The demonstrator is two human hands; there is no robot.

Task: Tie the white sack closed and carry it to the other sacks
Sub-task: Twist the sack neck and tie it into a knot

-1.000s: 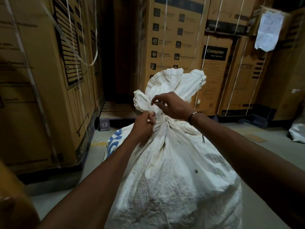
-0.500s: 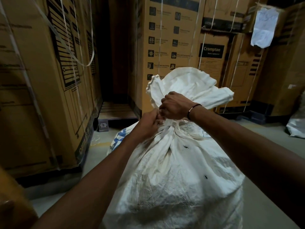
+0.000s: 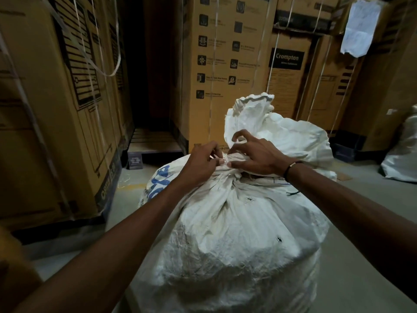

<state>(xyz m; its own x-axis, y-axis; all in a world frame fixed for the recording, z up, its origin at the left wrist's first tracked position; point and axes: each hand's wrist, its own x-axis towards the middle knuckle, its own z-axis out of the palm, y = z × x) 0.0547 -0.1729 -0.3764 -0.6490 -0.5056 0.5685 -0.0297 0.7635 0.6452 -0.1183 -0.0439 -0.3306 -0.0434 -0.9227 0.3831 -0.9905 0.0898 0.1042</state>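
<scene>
1. The big white woven-plastic sack (image 3: 237, 233) stands upright on the grey concrete floor (image 3: 361, 256) right in front of me, its mouth gathered into a tight neck. My left hand (image 3: 200, 161) is pinched shut on the left side of that neck; I think a thin tie runs under the fingers, though it is too small to be sure.

2. My right hand (image 3: 252, 158) presses on the bunched neck from the right with the thumb clamped low and the fingers half curled above. If that thumb lifts before the knot bites, the gather could spring open — the stiff weave wants to unfold.

3. The loose floppy top of the sack (image 3: 277, 129) billows up behind my right hand. It could slip back down through the wrap and leave a gap.

4. Pulling unevenly is a risk: a hard tug from one side could tip the full sack, and it looks heavy and rounded at the shoulders.

5. A weak knot matters later — lifting by the neck would load it, and it might let go mid-carry.

6. The other white sack (image 3: 404, 154) lies at the far right near the tall brown cardboard cartons (image 3: 225, 64). The aisle looks narrow, so I could snag the loose plastic strapping (image 3: 106, 68) hanging off the left stack.
</scene>
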